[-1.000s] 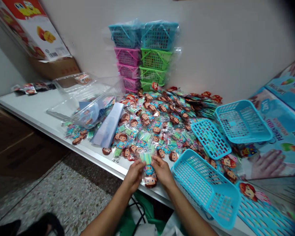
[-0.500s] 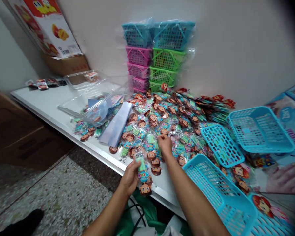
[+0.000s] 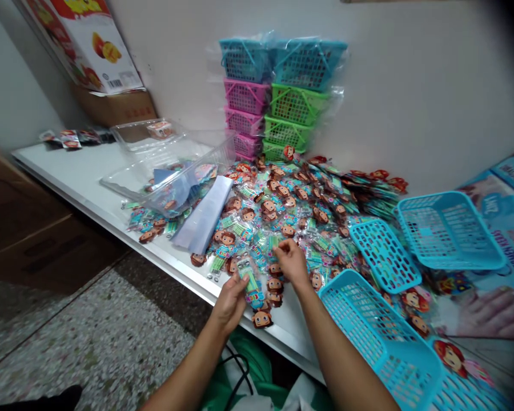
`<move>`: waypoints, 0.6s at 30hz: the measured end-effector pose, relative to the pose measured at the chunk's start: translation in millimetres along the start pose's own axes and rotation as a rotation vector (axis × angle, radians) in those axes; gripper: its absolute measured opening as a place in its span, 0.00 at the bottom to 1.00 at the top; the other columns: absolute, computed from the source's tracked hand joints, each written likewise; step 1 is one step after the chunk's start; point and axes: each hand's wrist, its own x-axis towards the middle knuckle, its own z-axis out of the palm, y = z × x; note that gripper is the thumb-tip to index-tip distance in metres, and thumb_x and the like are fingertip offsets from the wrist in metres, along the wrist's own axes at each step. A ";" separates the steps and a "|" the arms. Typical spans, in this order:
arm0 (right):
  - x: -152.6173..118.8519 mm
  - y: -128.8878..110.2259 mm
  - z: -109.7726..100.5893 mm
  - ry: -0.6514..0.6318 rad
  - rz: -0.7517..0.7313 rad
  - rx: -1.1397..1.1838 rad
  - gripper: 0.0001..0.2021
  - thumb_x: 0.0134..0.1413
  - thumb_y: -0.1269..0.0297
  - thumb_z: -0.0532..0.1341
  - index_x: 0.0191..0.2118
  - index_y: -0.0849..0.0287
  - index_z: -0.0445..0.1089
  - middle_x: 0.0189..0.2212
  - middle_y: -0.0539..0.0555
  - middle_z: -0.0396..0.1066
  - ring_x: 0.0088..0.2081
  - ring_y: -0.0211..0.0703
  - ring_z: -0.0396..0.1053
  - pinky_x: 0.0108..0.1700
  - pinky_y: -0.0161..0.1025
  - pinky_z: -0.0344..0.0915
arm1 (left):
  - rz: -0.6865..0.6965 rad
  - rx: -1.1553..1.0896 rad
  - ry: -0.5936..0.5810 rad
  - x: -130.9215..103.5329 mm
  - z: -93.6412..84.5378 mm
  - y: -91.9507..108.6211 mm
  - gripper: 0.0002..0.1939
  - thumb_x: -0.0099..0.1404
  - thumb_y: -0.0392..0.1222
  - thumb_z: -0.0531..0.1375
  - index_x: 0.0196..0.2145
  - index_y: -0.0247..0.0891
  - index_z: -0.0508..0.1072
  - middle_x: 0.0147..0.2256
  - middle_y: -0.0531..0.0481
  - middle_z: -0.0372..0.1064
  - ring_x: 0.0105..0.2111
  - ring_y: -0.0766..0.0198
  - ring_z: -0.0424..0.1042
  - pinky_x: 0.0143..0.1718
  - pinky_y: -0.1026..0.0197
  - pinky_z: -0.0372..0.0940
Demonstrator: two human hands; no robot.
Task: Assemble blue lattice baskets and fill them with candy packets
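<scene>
Left hand (image 3: 231, 302) is pinching a packet (image 3: 249, 281) at its one o'clock; right hand (image 3: 292, 264) is keeping fingers narrow by another packet (image 3: 273, 242) at its ten o'clock, grip unclear. Overlapping wrappers could be snagging, dragging neighbours (image 3: 275, 285) askew.

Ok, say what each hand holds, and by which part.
Left hand: clear plastic packet of green sticks, by the end opposite its cartoon head. Right hand: fingers on a similar packet; grip unclear.

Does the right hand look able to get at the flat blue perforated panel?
Probably yes: only low-lying packets separate the right hand from the uncovered perforated panel, though that hand's fingertips are at a green-striped packet.
</scene>
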 end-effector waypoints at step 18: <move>-28.2 21.3 2.0 0.061 0.129 -0.310 0.15 0.48 0.60 0.62 0.42 0.58 0.67 0.36 0.58 0.70 0.41 0.52 0.68 0.41 0.42 0.60 | -0.073 0.031 0.106 -20.4 -14.5 -11.8 0.24 0.52 0.40 0.68 0.47 0.38 0.68 0.39 0.46 0.75 0.36 0.59 0.76 0.38 0.59 0.70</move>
